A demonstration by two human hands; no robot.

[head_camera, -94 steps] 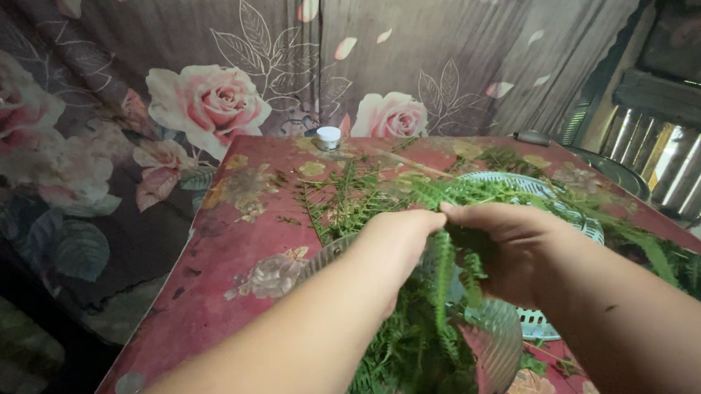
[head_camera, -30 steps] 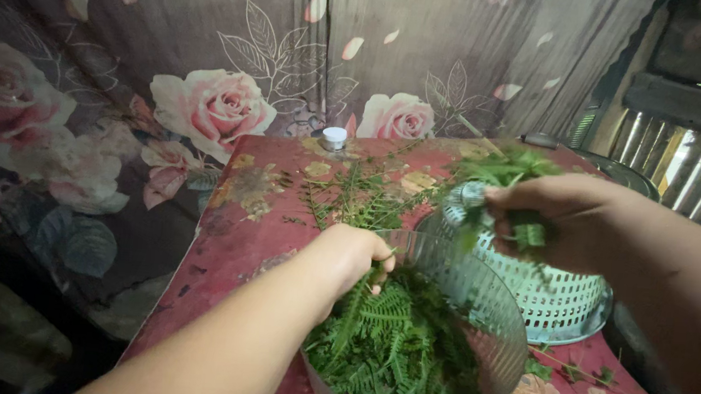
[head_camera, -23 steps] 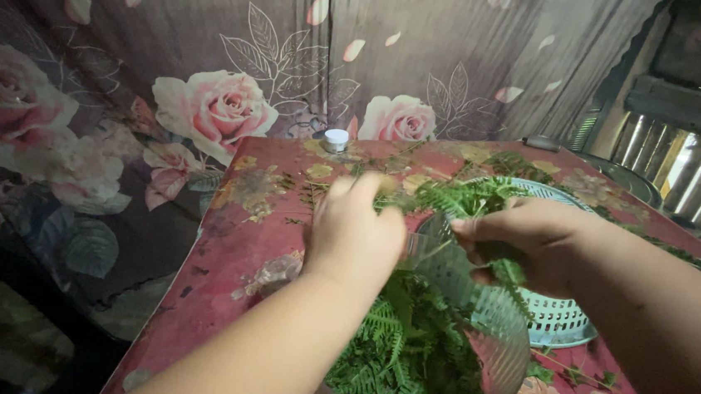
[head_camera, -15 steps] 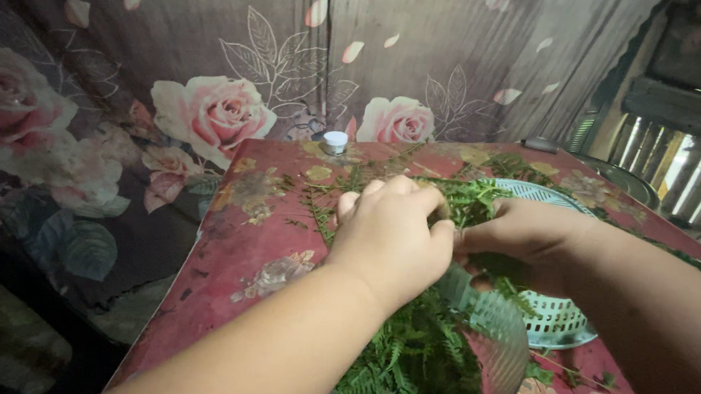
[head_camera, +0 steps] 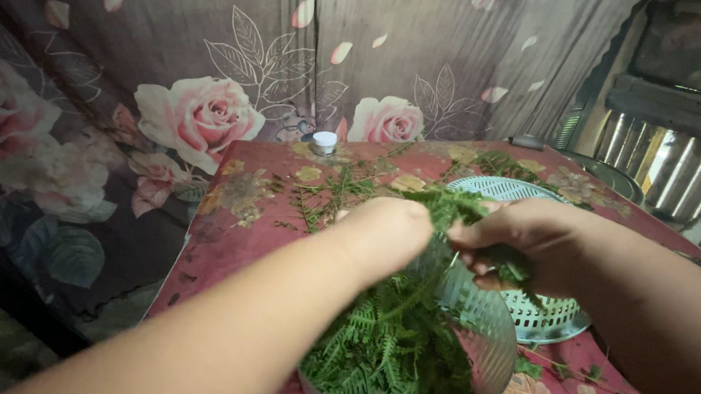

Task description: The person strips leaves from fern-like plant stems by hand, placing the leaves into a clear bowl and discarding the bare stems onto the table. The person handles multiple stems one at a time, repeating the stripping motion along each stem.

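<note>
My left hand (head_camera: 385,233) and my right hand (head_camera: 518,239) meet over a clear glass bowl (head_camera: 483,316). Both are closed on one feathery green sprig (head_camera: 450,203) held between them. The bowl is heaped with picked green leaves (head_camera: 392,359). Behind my right hand stands a pale blue plastic colander (head_camera: 541,312), partly hidden by the hand. My left forearm crosses the bowl's near rim from the lower left.
The table (head_camera: 231,229) has a red flowered cover. Bare green stems (head_camera: 330,191) lie scattered on it beyond the bowl. A small white-lidded jar (head_camera: 323,142) stands at the far edge. A rose-print curtain (head_camera: 199,110) hangs behind. A metal grille (head_camera: 669,172) is at right.
A second ago my left hand was down in the bowl and my right held a sprig up over the colander. Both hands have since come together on the sprig above the bowl.
</note>
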